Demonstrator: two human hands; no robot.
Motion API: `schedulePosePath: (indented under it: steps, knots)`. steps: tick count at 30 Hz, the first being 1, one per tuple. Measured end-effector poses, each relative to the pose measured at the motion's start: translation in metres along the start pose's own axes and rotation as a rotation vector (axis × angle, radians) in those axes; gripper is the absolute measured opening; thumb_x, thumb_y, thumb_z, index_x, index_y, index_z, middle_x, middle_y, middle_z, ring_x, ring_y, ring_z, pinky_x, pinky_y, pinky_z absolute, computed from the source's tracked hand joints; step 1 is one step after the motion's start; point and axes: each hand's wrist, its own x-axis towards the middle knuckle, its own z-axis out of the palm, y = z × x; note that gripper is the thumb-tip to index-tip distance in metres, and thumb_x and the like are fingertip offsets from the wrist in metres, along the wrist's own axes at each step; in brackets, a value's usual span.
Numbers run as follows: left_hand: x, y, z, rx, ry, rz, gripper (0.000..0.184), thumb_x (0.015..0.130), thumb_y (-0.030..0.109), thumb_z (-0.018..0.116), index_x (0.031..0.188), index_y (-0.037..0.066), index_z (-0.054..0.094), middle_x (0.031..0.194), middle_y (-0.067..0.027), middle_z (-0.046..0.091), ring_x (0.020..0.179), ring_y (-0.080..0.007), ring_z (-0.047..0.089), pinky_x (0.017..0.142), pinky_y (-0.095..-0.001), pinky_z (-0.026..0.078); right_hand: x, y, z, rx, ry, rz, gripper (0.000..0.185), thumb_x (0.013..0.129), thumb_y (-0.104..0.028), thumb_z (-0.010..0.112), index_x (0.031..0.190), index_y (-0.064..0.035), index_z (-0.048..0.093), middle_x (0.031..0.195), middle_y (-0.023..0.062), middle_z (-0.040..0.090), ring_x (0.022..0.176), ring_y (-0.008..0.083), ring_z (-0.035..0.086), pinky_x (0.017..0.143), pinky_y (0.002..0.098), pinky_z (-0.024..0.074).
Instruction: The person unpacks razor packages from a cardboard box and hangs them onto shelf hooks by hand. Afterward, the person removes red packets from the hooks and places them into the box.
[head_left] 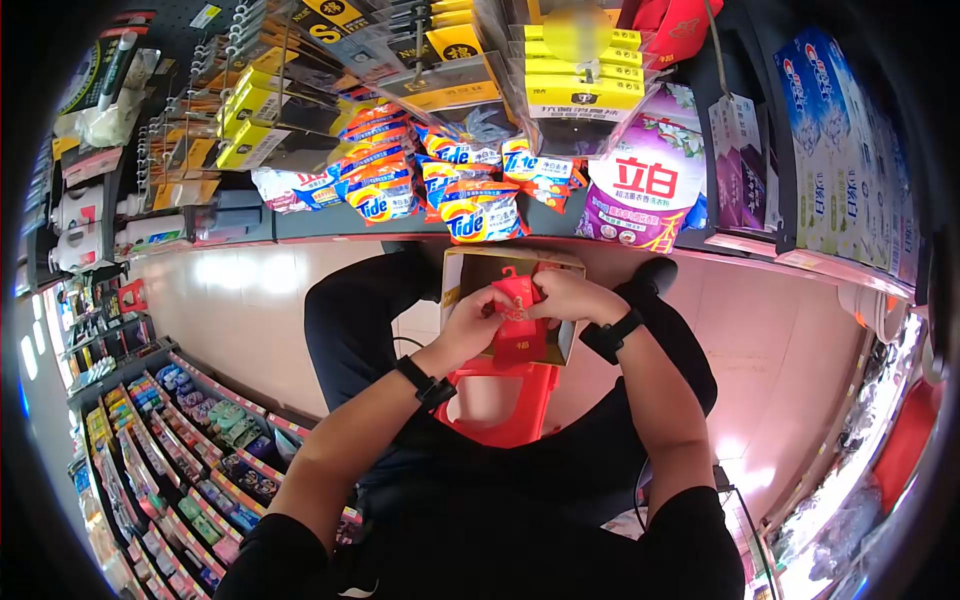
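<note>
Between my hands is a red sock pack (518, 346) with gold print and a small red hanger hook at its top. My left hand (468, 326) pinches its left side, and my right hand (572, 297) grips its upper right edge. Both sets of fingers are closed and partly cover the pack. Below them is an open cardboard box (453, 272); more red packaging seems to lie in it, but my hands hide much of the inside. A red plastic stool (537, 400) shows under the box, between my legs.
Ahead, a shelf holds Tide detergent bags (480, 212), a purple detergent bag (645, 185) and toothpaste boxes (835, 150). Yellow-topped sock packs (583, 95) hang on hooks above. Tiered goods racks (190, 460) stand at the left. A dark cable (752, 530) hangs at the right.
</note>
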Motion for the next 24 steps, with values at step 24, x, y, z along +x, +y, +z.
schedulePosePath:
  steps: [24]
  knots:
    - [0.043, 0.283, 0.042, 0.147, 0.034, 0.657, 0.018, 0.102, 0.005, 0.052, 0.119, 0.0, 0.053, 0.099, -0.0055, 0.061, 0.087, -0.0088, 0.06, 0.078, -0.0249, 0.049, -0.105, -0.092, -0.145, 0.268, 1.409, -0.575, 0.01, 0.095, -0.01, 0.061, 0.099, -0.0014, 0.063, 0.081, 0.0012, 0.063, 0.078, 0.0067, 0.06, 0.067, 0.025, 0.0441]
